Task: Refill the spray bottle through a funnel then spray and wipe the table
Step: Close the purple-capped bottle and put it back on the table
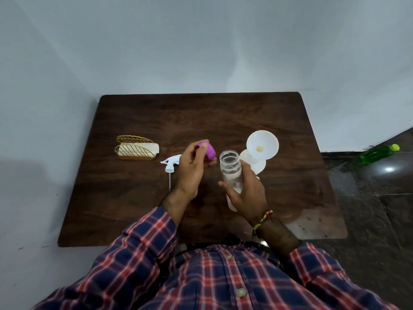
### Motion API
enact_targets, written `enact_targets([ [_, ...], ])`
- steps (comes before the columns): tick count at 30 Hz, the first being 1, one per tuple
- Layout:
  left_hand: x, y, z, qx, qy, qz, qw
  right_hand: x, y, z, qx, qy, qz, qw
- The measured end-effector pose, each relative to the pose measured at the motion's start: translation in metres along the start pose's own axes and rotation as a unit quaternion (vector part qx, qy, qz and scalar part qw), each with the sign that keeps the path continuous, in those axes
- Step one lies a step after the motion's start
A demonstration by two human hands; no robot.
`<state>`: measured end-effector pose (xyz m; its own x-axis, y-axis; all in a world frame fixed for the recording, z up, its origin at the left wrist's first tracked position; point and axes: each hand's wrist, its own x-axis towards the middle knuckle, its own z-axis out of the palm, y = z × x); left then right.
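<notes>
Nearest: plaid shirt, sleeves rolled, both forearms out over dark wood desk. Landmark = clear bottle, mid desk, uncapped, open mouth up, tilted twd the person, some cloudy liquid in lower part. R hand wraps the bottle's lower half, fingers curled round it, thumb on its L side; thread band on the wrist. L hand just L of bottle, fingers curled round a purple cap, held level w/ bottle mouth, apart from it. White spray trigger head w/ dip tube lies flat on desk, L of the L hand, partly hidden by it. White funnel just behind-R of bottle, wide mouth tipped twd cam, standing on a white round thing; can't tell what. Further L of bottle: gold wire holder w/ white cloth/sponge in it. Far R of bottle, off desk on dark floor: green bottle, lying down, yellow-green cap.
</notes>
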<state>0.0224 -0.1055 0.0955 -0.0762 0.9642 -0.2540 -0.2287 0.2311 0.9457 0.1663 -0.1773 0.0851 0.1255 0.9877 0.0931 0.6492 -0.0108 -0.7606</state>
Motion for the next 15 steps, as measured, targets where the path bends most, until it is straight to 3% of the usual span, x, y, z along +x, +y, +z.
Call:
enact_targets([
  [10,-0.017,0.036,-0.001,-0.056,0.083,0.096,0.99,0.036,-0.008,0.015,-0.017,-0.078,-0.048,0.996],
  [15,-0.02,0.036,-0.005,0.014,0.081,0.107,0.991,0.044,-0.017,0.02,-0.028,-0.104,-0.077,0.991],
])
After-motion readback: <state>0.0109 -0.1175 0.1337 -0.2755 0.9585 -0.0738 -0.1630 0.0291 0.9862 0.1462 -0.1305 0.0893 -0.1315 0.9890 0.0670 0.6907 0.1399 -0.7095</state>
